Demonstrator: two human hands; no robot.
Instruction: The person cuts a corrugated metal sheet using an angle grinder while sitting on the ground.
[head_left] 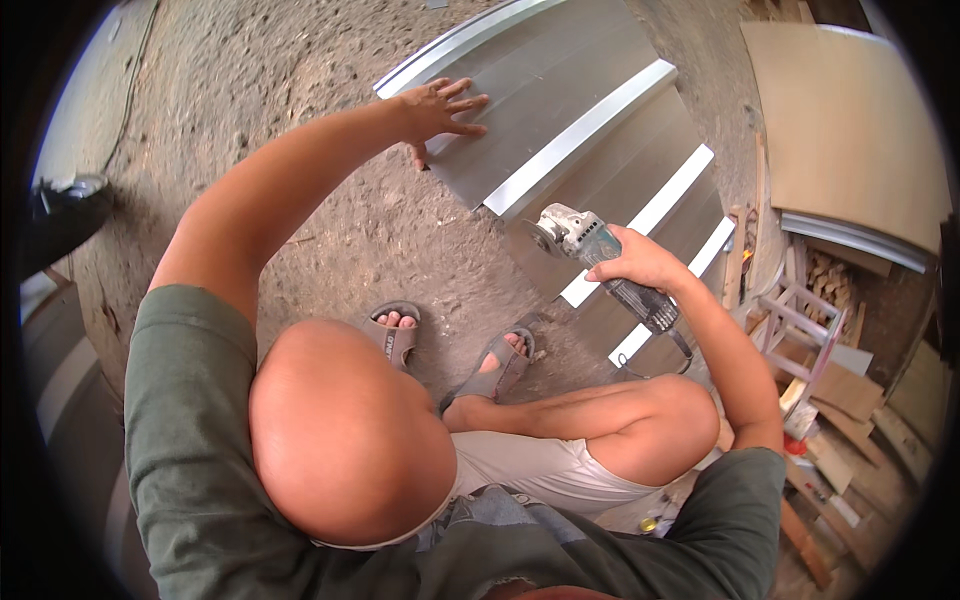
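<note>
A ribbed sheet metal panel (590, 110), grey with raised silvery ribs, lies on the ground in front of me. My left hand (440, 112) rests with spread fingers on its near left corner, close to a bright rib (450, 50). In my right hand (640, 262) is an angle grinder (600, 250), teal and black with a metal head, held around its body. The grinder's disc (543, 238) points left, over or just above the panel's near edge; whether it touches the metal I cannot tell. A cord (683, 345) runs from the grinder's back end.
My sandalled feet (495, 365) are close to the panel's near edge on rough ground (330, 240). At the right are a large board (850, 130), a small pinkish frame (805, 335) and scattered wood pieces (850, 420). A dark wheel-like object (75, 220) stands far left.
</note>
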